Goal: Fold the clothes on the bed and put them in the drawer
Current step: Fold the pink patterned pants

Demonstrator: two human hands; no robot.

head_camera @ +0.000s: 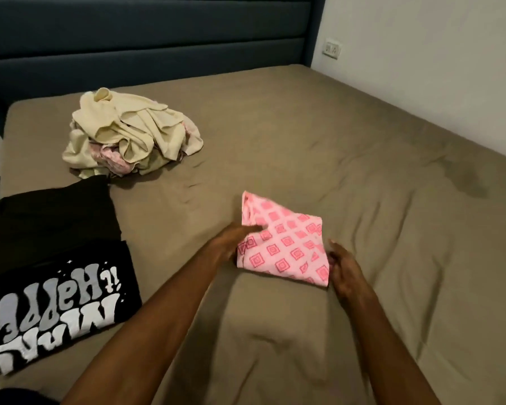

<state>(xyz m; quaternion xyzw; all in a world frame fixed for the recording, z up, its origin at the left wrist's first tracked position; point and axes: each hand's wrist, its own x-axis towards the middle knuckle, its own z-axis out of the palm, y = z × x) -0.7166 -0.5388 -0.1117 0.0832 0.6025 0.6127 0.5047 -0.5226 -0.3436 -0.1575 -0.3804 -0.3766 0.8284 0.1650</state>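
A pink cloth with a darker pink square pattern point(284, 247) lies partly folded in the middle of the bed point(362, 176). My left hand point(232, 239) reaches into its left side, the fingers tucked into a fold of the fabric. My right hand point(343, 266) holds the cloth's lower right corner with curled fingers. A crumpled heap of cream and pink clothes point(129, 135) sits at the far left. Two folded garments lie at the near left: a plain black one point(50, 223) and a black T-shirt with white lettering point(59, 305). No drawer is in view.
The bed has a brown sheet with wrinkles and a dark stain point(465, 176) at the right. A dark blue padded headboard point(146, 33) runs along the back. A white wall with a socket point(332, 49) borders the right side.
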